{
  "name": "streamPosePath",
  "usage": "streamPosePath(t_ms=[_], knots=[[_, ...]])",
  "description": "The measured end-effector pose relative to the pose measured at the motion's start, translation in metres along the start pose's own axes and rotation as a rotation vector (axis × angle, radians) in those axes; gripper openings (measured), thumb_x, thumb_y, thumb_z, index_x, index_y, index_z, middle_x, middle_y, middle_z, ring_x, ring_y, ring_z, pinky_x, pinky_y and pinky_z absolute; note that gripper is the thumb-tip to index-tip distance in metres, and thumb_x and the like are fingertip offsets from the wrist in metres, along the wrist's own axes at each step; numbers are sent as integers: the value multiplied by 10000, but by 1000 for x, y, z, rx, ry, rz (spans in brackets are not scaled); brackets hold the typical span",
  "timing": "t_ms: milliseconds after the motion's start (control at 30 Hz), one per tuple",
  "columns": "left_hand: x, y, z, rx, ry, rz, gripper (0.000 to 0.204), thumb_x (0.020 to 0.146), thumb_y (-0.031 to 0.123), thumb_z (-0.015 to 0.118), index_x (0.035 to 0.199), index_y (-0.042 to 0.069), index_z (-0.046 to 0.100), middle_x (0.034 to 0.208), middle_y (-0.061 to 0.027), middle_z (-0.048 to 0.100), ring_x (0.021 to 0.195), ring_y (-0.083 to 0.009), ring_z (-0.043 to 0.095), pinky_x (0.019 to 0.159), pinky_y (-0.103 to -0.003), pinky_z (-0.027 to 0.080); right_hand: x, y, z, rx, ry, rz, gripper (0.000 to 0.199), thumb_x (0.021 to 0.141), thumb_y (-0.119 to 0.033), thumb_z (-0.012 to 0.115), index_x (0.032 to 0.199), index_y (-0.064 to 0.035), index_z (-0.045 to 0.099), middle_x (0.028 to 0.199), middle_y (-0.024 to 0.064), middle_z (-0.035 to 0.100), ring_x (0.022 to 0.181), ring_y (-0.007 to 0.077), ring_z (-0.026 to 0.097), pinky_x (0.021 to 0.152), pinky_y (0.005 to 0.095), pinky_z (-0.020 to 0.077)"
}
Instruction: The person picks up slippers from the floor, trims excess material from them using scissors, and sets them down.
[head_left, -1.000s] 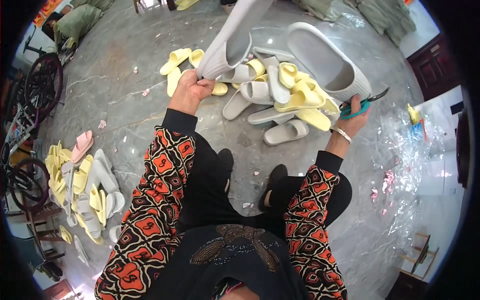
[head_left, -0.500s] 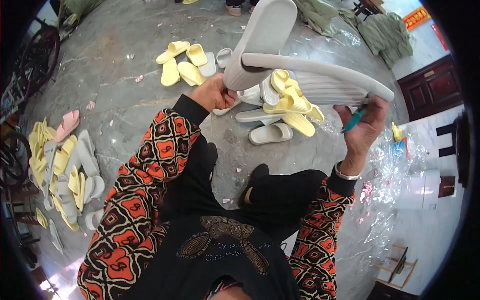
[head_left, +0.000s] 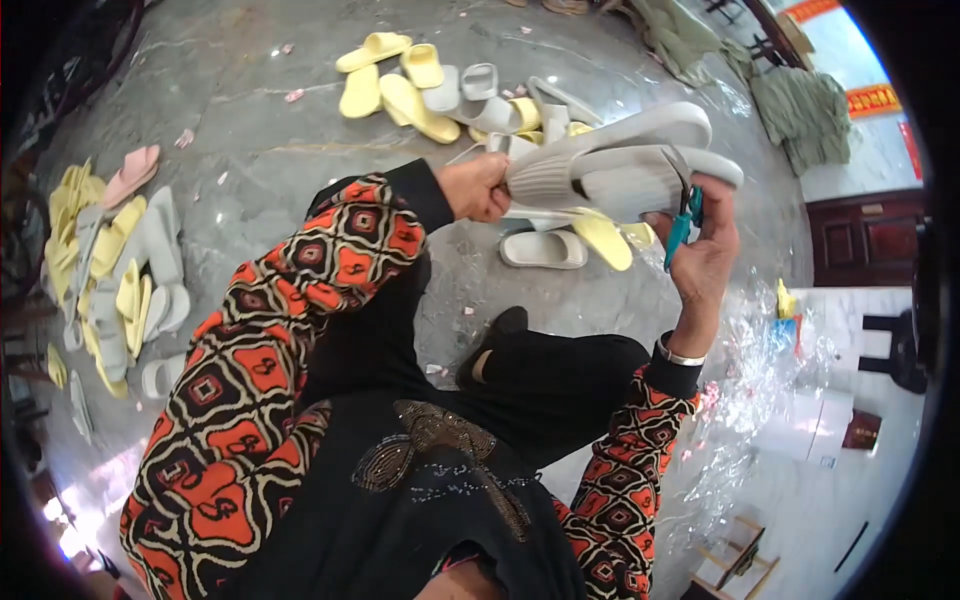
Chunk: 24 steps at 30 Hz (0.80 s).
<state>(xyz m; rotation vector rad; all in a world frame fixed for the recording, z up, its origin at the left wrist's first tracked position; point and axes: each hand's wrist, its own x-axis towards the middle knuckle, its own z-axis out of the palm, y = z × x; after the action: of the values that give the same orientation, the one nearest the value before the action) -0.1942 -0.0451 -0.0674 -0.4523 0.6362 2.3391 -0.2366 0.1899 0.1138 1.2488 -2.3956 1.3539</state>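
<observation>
A pair of grey slippers [head_left: 625,180] is held up between my two hands, one lying partly over the other. My left hand [head_left: 478,188] is closed on their ribbed toe end. At the heel end, my right hand [head_left: 705,235] pinches the lower slipper. Also in that right hand is a small cutting tool like snips [head_left: 683,222], with teal handles and bare metal tips pointing up along the sole. Below the pair, a grey slipper [head_left: 543,250] and a yellow slipper [head_left: 603,240] lie on the floor.
More yellow slippers [head_left: 408,100] and grey ones lie ahead. At the left is a mixed pile of slippers [head_left: 120,260] with a pink one [head_left: 131,175] at its top. Clear plastic wrap [head_left: 740,400] litters the right side, and green sacks [head_left: 800,110] slump at the far right.
The two slippers have come together from a spread, crossed position and dropped lower. My left hand has moved right. The snips now show their metal tips beside the slipper.
</observation>
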Motion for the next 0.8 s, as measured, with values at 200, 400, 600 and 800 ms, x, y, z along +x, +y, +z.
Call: streamPosePath(t_ms=[200,400,600,800], knots=[[13,-3,5,-16,34,171,171,812,200,432,660,120,443,531,51,342,394,-43,259,356,-178,197,-11,34,2,-38,223,-21,507,631,25,708,1077,-49,478,880,46,548,849,127,510,736,256,423],[-54,50,10,-253,239,357,117,805,144,484,693,125,461,535,57,329,397,-35,243,353,-172,190,-23,49,12,210,537,-165,496,701,15,670,1139,-39,445,957,105,576,922,161,538,723,256,448],[-248,55,-135,-351,575,943,49,789,68,440,749,91,456,601,17,334,505,-90,330,435,-235,277,-59,82,-21,263,470,279,446,771,-40,635,1168,-44,432,924,98,599,842,152,584,631,210,447],[-434,1,-289,1312,2195,635,53,739,66,511,712,21,506,624,-31,486,541,-152,473,440,-256,364,-62,88,-25,195,365,527,413,767,-67,646,1138,-35,467,865,70,595,734,124,582,564,190,418]])
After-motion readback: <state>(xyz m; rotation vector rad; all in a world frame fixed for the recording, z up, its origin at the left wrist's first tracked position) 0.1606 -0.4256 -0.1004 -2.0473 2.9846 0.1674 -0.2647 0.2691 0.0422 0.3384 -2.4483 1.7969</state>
